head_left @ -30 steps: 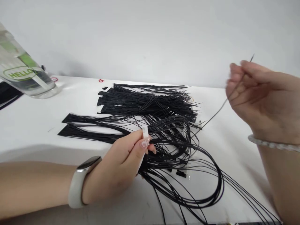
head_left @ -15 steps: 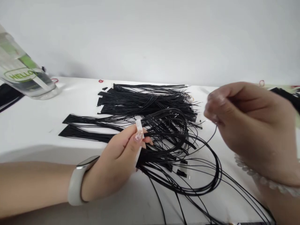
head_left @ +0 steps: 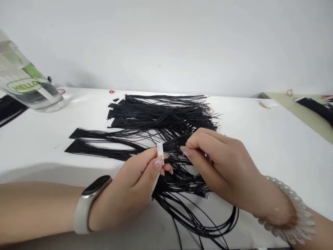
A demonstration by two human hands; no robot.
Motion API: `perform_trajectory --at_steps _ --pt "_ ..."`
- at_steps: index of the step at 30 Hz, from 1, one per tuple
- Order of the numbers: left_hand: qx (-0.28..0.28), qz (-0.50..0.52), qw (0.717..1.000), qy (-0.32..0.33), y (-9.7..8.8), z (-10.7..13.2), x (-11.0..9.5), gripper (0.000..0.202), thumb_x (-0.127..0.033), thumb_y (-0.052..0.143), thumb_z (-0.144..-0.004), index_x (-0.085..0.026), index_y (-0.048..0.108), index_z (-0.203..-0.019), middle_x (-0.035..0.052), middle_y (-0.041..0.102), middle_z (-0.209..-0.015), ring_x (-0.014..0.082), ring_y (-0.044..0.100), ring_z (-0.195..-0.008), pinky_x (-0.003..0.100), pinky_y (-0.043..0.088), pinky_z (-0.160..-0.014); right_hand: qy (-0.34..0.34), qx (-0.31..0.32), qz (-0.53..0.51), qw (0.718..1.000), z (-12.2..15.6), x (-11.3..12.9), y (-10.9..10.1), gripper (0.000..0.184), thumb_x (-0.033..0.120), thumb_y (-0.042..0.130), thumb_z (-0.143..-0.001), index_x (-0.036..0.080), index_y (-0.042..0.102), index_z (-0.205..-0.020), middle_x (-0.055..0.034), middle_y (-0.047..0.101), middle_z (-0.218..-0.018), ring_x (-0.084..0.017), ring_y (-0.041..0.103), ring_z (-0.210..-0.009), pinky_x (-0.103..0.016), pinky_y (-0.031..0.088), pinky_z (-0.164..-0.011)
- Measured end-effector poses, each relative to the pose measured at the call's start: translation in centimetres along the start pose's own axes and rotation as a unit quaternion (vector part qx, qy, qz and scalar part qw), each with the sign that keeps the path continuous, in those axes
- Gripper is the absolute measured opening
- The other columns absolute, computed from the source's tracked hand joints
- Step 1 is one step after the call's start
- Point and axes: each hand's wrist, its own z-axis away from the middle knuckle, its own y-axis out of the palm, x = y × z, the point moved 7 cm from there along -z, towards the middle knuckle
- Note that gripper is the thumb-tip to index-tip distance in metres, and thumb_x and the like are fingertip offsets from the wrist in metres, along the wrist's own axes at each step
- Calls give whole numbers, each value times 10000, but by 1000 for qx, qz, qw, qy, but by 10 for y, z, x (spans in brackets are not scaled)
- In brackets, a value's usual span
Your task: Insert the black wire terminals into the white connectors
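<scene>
My left hand (head_left: 135,185) grips a long white connector (head_left: 160,150) between thumb and fingers. Black wires (head_left: 173,144) run from the connector's right side. Just to the right, my right hand (head_left: 223,166) is closed in a pinch on a thin black wire, its tip largely hidden by the fingers. Beneath both hands lies a tangle of black wires, some with small metal terminals (head_left: 191,126). Below the hands, a bundle of black wires (head_left: 192,225) loops out and hangs toward the near edge of the table.
Bundles of black wires (head_left: 156,113) lie behind the hands on the white table (head_left: 33,149). At left stands a clear cup (head_left: 28,85) marked HELLO, appearing tilted. Dark wires (head_left: 316,109) rest at far right. A pale wall rises behind.
My right hand has come down and left, from out at the right to close beside the white connector. My left hand keeps its grip, shifted slightly.
</scene>
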Motion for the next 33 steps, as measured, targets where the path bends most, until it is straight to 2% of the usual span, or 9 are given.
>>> perform_trajectory --at_steps 7,16,19,24,26,28,30,33 --pt "21 6 1000 -9 2 0 1 296 -337 301 -895 -195 466 -696 -33 526 -666 89 470 -620 197 384 -600 -3 -4 -9 1000 0 -2 0 129 150 435 -848 142 447 -719 11 454 -673 -60 385 -621 -199 313 -559" --pt "31 31 999 -24 7 3 5 259 -338 317 -889 -210 493 -748 -28 570 -712 108 528 -681 218 423 -657 1 26 -25 999 1 -1 2 134 153 418 -852 149 445 -720 12 447 -660 -66 375 -606 -209 306 -550" --pt "46 24 999 -9 8 4 2 257 -314 310 -893 -208 501 -758 -31 592 -731 102 537 -679 214 424 -652 -5 32 -34 999 2 1 6 127 163 407 -855 152 451 -736 5 469 -681 -72 388 -615 -211 306 -549" --pt "76 -15 995 56 8 5 -11 252 -254 335 -886 -219 562 -782 -44 607 -707 85 531 -626 197 410 -601 -30 25 -35 999 0 3 10 126 179 417 -853 153 461 -739 -1 500 -694 -77 413 -622 -208 320 -549" --pt "45 -13 998 49 4 4 -8 246 -260 345 -883 -210 554 -763 -33 608 -705 94 547 -641 204 422 -611 -36 12 -27 999 -3 -1 5 124 189 438 -852 156 491 -745 1 521 -704 -71 443 -635 -199 343 -567" --pt "-12 7 999 34 -3 4 -4 245 -285 345 -885 -209 557 -786 -17 613 -733 105 563 -688 207 440 -644 -19 -28 -8 999 -6 -13 -7 99 222 503 -827 163 522 -750 3 540 -711 -69 464 -640 -197 365 -581" --pt "-72 59 995 42 -13 6 -2 238 -314 343 -889 -238 566 -853 -21 608 -768 96 568 -747 189 452 -691 44 -67 -2 997 -8 -34 -22 129 289 561 -791 169 535 -753 3 541 -690 -73 461 -604 -206 375 -551" --pt "-121 157 978 65 -25 11 -3 182 -341 369 -885 -327 545 -931 -52 584 -776 73 570 -805 174 453 -754 127 -51 -47 989 -9 -62 -37 235 401 540 -789 168 547 -762 3 518 -615 -76 435 -529 -215 361 -478"
